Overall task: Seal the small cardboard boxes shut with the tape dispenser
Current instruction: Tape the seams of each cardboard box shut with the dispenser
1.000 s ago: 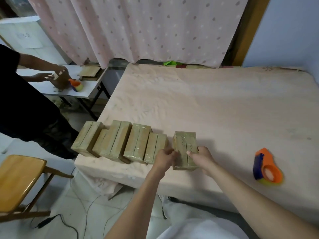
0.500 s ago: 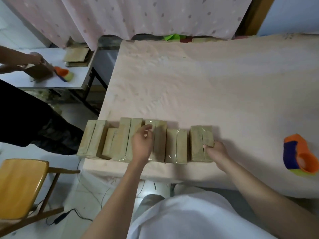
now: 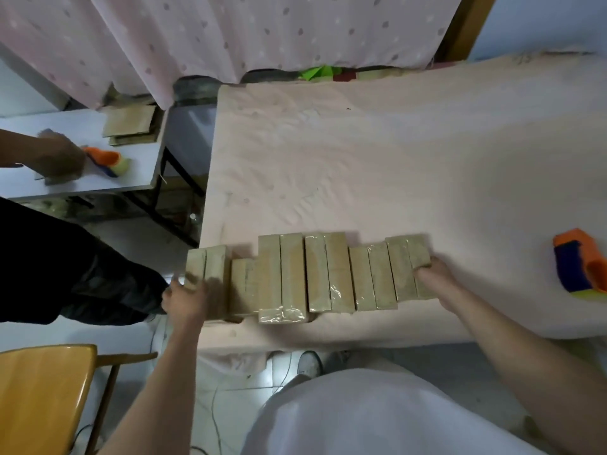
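Since half a second ago the left hand (image 3: 185, 298) has slid from the middle of the row out to its left end; the rightmost box now butts against its neighbour, gap closed. Left hand rests against the leftmost box (image 3: 206, 270), fingers look fairly straight but blurred, so cannot tell if they curl round it. Right hand (image 3: 433, 277) sits at the right end of the row, fingertips curled onto the near right corner of the rightmost box (image 3: 407, 267), gripping it.

Six small cardboard boxes (image 3: 308, 274) lie side by side along the near left edge of the table (image 3: 394, 159), ends staggered, clear tape glinting on several. Tape dispenser (image 3: 579, 266), orange and blue, lies on the table well to the right of the row, untouched.

Far left: a second person's hand (image 3: 57, 156) on a white side table (image 3: 138, 172), blurred, beside another orange dispenser (image 3: 106, 159) and a stack of flat cardboard (image 3: 129, 121). Wooden chair (image 3: 39, 389) near left.
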`<state>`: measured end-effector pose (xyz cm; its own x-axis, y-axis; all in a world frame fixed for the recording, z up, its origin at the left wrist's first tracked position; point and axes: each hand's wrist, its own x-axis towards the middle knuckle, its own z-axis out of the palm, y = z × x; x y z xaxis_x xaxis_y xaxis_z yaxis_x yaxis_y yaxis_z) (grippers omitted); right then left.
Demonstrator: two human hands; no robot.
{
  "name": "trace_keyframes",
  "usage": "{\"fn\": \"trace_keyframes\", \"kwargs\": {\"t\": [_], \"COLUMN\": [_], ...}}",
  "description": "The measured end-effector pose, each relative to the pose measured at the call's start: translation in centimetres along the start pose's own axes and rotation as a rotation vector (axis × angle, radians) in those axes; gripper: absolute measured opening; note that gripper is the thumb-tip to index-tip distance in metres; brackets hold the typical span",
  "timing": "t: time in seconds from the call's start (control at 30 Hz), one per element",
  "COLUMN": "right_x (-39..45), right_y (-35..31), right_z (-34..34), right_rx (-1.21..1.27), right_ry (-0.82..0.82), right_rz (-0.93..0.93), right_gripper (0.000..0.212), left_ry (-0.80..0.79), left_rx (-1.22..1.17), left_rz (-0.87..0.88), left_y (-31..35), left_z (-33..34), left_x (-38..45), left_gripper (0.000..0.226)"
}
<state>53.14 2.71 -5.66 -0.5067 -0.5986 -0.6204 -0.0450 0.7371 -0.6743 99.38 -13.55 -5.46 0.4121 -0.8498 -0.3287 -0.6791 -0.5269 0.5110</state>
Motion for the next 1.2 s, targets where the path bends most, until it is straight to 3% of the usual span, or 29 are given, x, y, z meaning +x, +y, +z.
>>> {"fn": "trace_keyframes", "kwargs": {"t": [0.1,0.2,0.53,0.7,0.77,0.9,1.2], "right_x": [0.0,0.2,-1.9,-1.6,-1.0,1.2,9.4], "right_y": [-0.3,0.3,-2.5,-4.5,-5.5,-6.6,-5.6], "right_z": [0.8,1.3,0.8,-2.2,-3.9,-7.9,-23.8], "right_rx": [0.031,0.015,0.078,0.086,0.077,0.07,0.083], "right_ry": [0.045,0.104,0.125,0.184,0.224,0.293,0.312], "right_rz": [0.0,-0.007,0.052,0.061,0.041,0.024,0.001], "right_gripper": [0.023,0.025,0.02,0.01,0.008,0.016,0.021], "left_ry": [-0.18,-0.248,-0.346,-0.346,-0.348,-0.331,-0.285], "left_rx": [-0.093,-0.127,-0.251,-0.273,-0.284,-0.259,-0.265], "left_rz": [-0.063,-0.058,-0.037,0.05,0.074,0.112,0.179], "left_y": [-1.7,-3.0,-2.2,2.9,5.8,11.1,24.4], "left_z": [-0.5,-0.5,-0.5,0.2,0.8,2.9,12.1], "left_x": [1.2,2.7,5.1,5.4,4.9,4.2,-5.1], "left_gripper": [0.059,0.055,0.1,0.106,0.097,0.094,0.075]}}
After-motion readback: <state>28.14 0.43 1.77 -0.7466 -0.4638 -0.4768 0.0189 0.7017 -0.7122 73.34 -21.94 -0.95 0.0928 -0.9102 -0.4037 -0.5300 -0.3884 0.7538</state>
